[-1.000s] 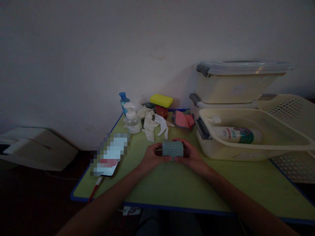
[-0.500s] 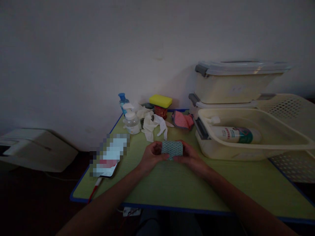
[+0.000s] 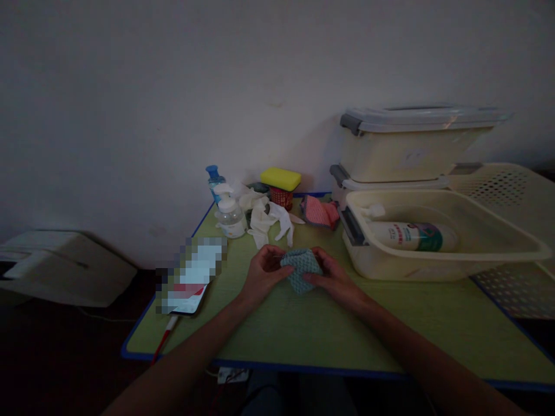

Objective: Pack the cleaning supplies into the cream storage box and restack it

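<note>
A small teal textured cloth, folded into a compact piece with a pointed lower end, is held just above the green table. My left hand grips its left side, the thumb pressed on the front face. On the right side my right hand pinches it, thumb also across the front. The fingers behind the cloth are partly hidden. A pink cloth of similar weave lies folded beyond my hands, and white gloves lie crumpled to its left.
A lit phone with a red cable is at left. Behind stand a pump bottle, a blue-capped bottle and a yellow sponge on a red basket. At right, a cream tub holds a white bottle beside stacked lidded boxes.
The teal cloth has gone from a neat rectangle to a shape with folded-in corners and a point at the bottom. Both hands keep hold of it in nearly the same place.
</note>
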{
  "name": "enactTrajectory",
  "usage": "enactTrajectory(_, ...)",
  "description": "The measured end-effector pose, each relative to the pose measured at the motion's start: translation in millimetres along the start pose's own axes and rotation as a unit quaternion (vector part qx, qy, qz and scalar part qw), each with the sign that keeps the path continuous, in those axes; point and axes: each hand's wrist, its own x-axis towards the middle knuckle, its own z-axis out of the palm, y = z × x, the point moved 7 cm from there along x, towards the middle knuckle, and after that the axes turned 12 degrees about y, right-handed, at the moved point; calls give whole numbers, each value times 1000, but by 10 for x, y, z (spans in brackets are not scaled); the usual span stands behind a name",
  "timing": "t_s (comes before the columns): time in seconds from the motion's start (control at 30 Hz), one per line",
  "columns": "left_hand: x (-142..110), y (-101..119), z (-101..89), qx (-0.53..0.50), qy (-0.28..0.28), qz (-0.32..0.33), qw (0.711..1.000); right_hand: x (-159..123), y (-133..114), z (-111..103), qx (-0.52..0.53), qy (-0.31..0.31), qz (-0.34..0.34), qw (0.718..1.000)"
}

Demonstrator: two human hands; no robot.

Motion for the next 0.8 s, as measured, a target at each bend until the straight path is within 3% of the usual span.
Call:
enactTrajectory(0.13,-4,-11,-1,9,-6,-3,1000,-46,-5,40,51,-25,35,998)
enactTrajectory(0.53,-33,-20,40,26,-48,-1,999,-89,-64,87,38,-71,14,997)
enactTrajectory(0.8,-48,-49,51,8,-61,-25,998,-92,-78,91,68,-61,37,995)
